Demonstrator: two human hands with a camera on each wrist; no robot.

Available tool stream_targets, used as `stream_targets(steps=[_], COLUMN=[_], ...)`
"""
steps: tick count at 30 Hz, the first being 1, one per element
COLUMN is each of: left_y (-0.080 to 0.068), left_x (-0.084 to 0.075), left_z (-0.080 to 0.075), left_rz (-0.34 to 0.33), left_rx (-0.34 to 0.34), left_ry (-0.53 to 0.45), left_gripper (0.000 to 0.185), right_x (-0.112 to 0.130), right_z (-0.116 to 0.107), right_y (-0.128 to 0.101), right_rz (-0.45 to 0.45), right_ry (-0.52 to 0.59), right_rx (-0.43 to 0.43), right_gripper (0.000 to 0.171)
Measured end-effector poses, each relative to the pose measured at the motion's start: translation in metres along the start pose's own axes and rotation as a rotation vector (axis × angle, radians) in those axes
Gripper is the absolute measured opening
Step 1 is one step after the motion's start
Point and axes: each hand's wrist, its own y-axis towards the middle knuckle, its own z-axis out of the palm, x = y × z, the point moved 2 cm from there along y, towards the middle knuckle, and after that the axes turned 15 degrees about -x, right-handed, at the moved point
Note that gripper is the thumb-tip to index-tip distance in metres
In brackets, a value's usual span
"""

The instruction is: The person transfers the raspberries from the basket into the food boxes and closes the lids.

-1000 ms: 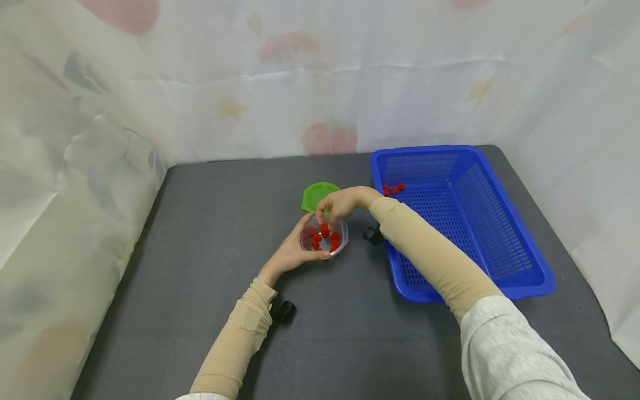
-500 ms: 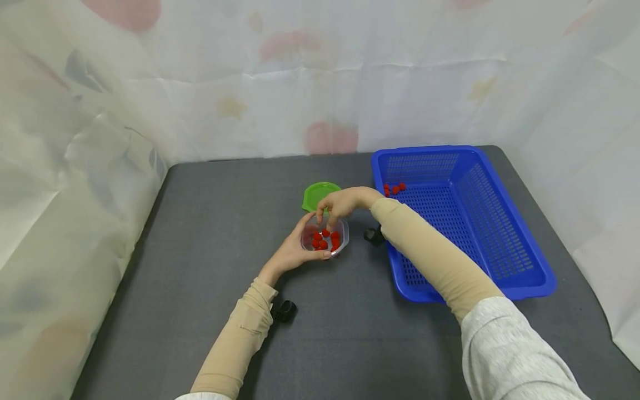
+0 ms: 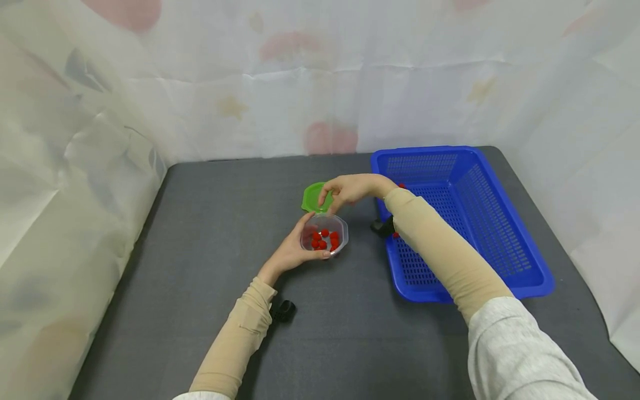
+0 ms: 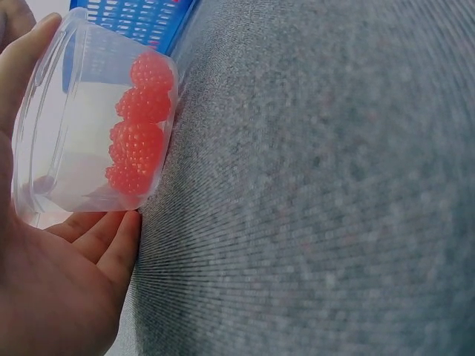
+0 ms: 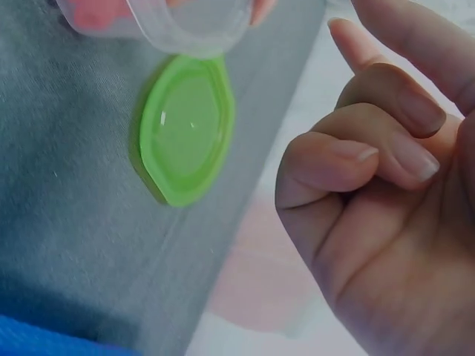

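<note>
Clear plastic tub (image 3: pixel 324 241) of red raspberries (image 3: pixel 324 239), mid-frame on the tabletop, sits clasped in the left hand (image 3: pixel 291 251); right hand (image 3: pixel 350 191) hovers above the green lid (image 3: pixel 315 196), fingers loosely curled, empty.

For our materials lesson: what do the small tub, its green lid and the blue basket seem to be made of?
Tub: clear, glossy thin plastic; the red berries show through its wall.
Green lid: smooth, shiny opaque plastic with a glint.
Blue basket: rigid moulded plastic, probably, pierced with rows of holes.

Clear glossy plastic tub (image 3: pixel 324 240) of bumpy red berries (image 4: pixel 138 133); smooth, shiny green plastic lid (image 5: pixel 185 127); perforated blue plastic basket (image 3: pixel 505 233); matt grey woven cloth tabletop (image 3: pixel 210 222)
</note>
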Motion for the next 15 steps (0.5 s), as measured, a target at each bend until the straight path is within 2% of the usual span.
stream_targets(steps=[2,5,11,15], left_y=[0.003,0.004,0.003,0.003], left_x=[0.008,0.012,0.011,0.011], left_z=[0.002,0.003,0.005,0.005], left_rz=[0.002,0.01,0.017,0.026], left_rx=[-0.013,-0.03,-0.041,-0.045], left_ry=[0.005,0.014,0.014,0.015], left_gripper=[0.101,0.102,0.103,0.103], right_x=[-0.001,-0.002,-0.012,-0.027], right_z=[-0.007,-0.019,-0.046,-0.06], right_y=[-0.004,-0.011,-0.032,-0.046], right_rz=[0.003,0.015,0.059,0.099], right_ry=[0.025,0.071,0.155,0.187], right_rx=[-0.025,-0.076,-0.19,-0.269], right_gripper=[0.038,0.035,0.034,0.035])
